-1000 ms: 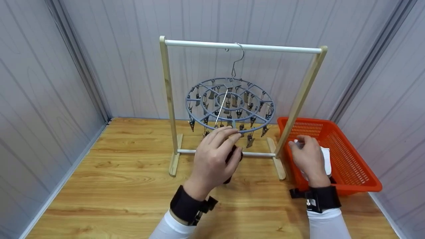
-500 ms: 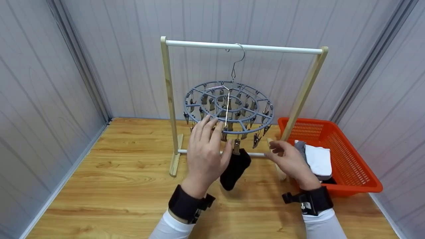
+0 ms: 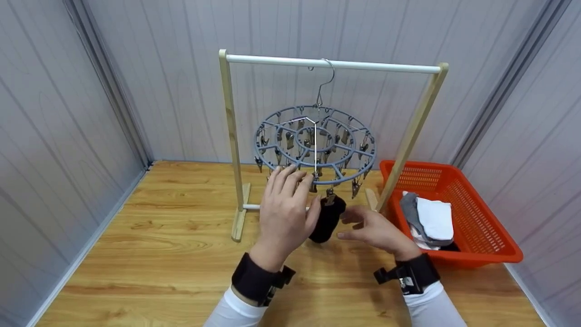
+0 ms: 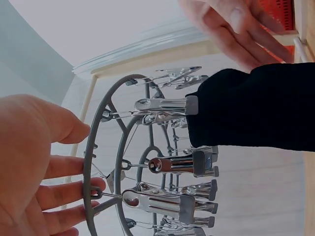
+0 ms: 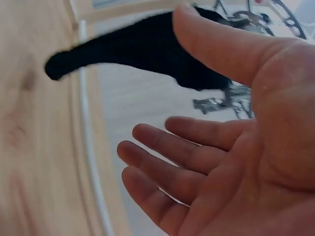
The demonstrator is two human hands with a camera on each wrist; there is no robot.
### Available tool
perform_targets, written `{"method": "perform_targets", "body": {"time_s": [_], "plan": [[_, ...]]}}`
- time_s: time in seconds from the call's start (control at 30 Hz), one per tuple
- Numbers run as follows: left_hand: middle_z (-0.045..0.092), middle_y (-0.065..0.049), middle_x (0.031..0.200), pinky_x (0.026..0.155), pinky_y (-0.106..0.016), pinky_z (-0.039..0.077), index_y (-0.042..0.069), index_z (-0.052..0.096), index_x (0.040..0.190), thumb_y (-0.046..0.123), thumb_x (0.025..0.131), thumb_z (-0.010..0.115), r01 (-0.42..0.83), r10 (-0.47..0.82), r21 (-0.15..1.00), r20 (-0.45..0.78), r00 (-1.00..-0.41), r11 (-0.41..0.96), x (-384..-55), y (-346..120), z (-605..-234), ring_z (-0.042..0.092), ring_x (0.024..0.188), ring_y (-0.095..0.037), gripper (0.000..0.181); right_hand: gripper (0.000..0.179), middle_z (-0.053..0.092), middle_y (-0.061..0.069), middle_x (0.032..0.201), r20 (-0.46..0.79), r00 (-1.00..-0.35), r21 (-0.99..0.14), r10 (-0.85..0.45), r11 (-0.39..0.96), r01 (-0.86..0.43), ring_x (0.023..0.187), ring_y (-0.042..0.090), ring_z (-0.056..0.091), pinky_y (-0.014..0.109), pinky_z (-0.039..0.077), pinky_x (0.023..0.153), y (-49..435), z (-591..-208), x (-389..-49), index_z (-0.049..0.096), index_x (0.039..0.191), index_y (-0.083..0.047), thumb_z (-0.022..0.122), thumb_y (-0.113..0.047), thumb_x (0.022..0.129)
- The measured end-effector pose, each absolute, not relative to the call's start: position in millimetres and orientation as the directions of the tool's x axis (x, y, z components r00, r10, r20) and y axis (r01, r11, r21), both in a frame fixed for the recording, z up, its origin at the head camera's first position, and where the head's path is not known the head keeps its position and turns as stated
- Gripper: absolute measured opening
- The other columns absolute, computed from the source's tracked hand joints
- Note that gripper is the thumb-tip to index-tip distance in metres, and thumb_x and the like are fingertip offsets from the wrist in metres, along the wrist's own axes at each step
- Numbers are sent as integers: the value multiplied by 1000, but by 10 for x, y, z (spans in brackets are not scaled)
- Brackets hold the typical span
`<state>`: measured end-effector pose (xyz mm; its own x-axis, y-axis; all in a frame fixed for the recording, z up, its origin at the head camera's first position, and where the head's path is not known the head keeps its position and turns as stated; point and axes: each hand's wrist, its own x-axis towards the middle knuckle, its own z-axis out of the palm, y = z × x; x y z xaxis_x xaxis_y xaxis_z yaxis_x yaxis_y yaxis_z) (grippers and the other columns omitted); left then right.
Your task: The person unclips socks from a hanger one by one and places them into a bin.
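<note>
A black sock (image 3: 327, 221) hangs by its top edge from a metal clip on a round grey-blue clip hanger (image 3: 338, 178). In the left wrist view the clip (image 4: 167, 105) bites the cuff of the sock (image 4: 256, 108). My left hand (image 3: 287, 211) is at the near rim of the hanger, its fingers fairly straight and the fingertips against the ring. To the right of the sock is my right hand (image 3: 379, 231), thumb and fingers spread apart. The right wrist view has nothing in that palm (image 5: 231, 162); whether the thumb touches the sock is unclear.
The hanger's hook sits over the white top bar (image 3: 386, 66) of a wooden stand (image 3: 230, 131). On the right, an orange basket (image 3: 485, 218) holds folded white socks (image 3: 435, 218) and grey socks (image 3: 411, 211). Several bare clips dangle around the ring.
My right hand has moved left from the basket to beside the sock. The left hand has loosened from around the sock, which now hangs in plain view. The hanger has turned.
</note>
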<state>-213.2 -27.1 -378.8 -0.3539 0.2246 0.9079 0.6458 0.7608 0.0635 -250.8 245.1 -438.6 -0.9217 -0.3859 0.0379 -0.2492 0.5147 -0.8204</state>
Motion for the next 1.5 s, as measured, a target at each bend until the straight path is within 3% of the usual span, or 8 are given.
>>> {"method": "perform_targets", "body": {"time_s": [0.2,0.4,0.77,1.23,1.5], "plan": [[74,-18,130,124,-61,44,1,77,127,19,101,77,685,261,43,906,-334,727,-2116,-265,-3782,64,136,-43,32,62,74,10,141,65,-888,-880,-455,393,-265,131,32,69,47,56,110,2316,-4562,-2567,65,152,-8,88,-29,99],[74,-17,132,125,-59,43,1,77,130,21,101,77,703,283,39,898,-336,710,-2102,-249,-3783,62,139,-41,35,57,75,16,139,75,-871,-936,-485,268,-230,127,30,72,34,59,103,2254,-4656,-2577,65,151,-1,85,-19,100],[73,-16,136,127,-58,40,1,76,134,22,101,76,713,294,55,887,-356,699,-2106,-255,-3802,60,143,-39,39,48,77,18,133,60,-880,-973,-471,170,-157,121,27,74,34,58,105,2166,-4758,-2617,69,142,6,84,-13,100],[72,-17,137,127,-55,42,1,76,133,21,103,76,744,280,63,903,-327,665,-2101,-256,-3762,62,141,-39,37,30,77,14,120,57,-884,-987,-464,109,-121,110,26,75,40,63,98,2224,-4743,-2608,70,129,6,72,-5,101],[74,-15,133,119,-50,51,1,78,129,16,101,76,771,259,12,939,-228,637,-2063,-241,-3727,66,133,-34,31,32,75,14,123,41,-875,-985,-483,129,-117,110,27,75,40,63,96,2194,-4737,-2617,69,132,4,73,-6,102]]}}
